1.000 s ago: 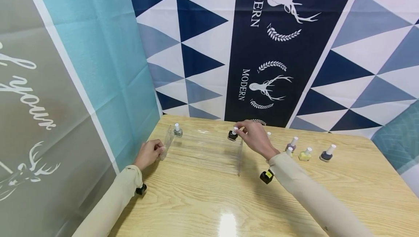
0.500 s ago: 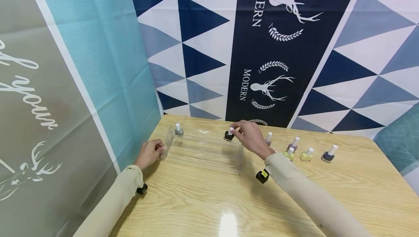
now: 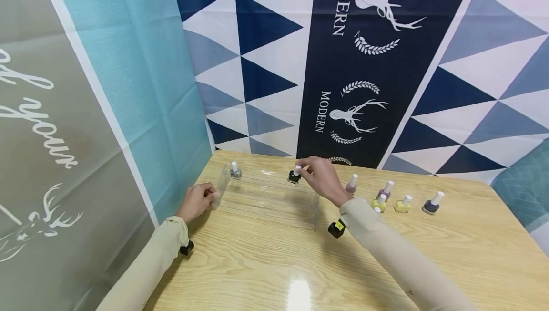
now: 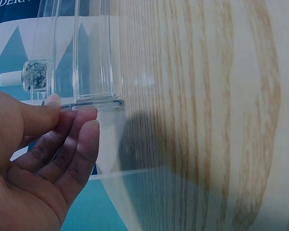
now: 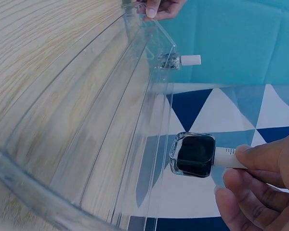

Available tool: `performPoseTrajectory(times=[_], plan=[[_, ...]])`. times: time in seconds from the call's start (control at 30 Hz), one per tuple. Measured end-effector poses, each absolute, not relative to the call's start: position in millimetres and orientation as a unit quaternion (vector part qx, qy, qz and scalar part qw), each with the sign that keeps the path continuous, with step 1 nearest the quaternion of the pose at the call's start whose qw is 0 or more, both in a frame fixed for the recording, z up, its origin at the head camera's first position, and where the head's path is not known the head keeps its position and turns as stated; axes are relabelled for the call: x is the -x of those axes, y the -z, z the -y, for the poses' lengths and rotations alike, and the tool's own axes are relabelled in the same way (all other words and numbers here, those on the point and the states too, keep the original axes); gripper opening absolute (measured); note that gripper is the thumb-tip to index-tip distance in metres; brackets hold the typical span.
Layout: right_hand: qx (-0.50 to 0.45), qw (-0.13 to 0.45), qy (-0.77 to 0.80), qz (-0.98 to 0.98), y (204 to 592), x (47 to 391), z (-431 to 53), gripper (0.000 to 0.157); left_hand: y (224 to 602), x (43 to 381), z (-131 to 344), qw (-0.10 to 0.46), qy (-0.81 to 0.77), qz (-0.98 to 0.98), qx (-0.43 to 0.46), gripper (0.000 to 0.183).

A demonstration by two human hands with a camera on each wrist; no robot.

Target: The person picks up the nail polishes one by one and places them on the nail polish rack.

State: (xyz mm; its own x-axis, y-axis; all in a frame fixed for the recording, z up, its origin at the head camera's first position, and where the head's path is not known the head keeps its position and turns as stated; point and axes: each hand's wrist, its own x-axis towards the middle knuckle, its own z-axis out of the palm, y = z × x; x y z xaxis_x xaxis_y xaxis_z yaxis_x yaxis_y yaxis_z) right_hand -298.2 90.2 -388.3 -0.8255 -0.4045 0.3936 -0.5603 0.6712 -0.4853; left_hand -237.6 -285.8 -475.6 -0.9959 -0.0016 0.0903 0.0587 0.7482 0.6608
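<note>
A clear acrylic stepped rack (image 3: 266,201) stands on the wooden table. My left hand (image 3: 197,202) pinches its left side panel; in the left wrist view, thumb and fingertips (image 4: 89,126) meet at the panel's edge. By its white cap, my right hand (image 3: 322,179) holds a black nail polish bottle (image 5: 195,155) over the back right part of the rack. The bottle looks upright in the head view, and a gap beneath it cannot be judged. A glittery grey nail polish bottle (image 3: 235,171) sits on the rack's top tier at the left end.
Right of the rack stand several more bottles: a mauve one (image 3: 351,184), a purple one (image 3: 385,191), yellow ones (image 3: 402,204) and a dark blue one (image 3: 431,204). Patterned cloth (image 3: 270,63) hangs behind the table, and a teal-and-grey cloth (image 3: 171,149) borders the left.
My right hand has moved left along the rack's back with the black bottle, uncovering the mauve bottle. The left hand stays at the side panel.
</note>
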Motion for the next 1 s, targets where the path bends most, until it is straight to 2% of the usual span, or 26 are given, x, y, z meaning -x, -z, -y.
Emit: performPoseTrajectory(times=[1.0], plan=[[-0.282,0.112,-0.325,0.896,395.2,309.8,-52.5,0.013,478.0,238.7,287.4,0.045,0.353,0.934,0.02,0.015]])
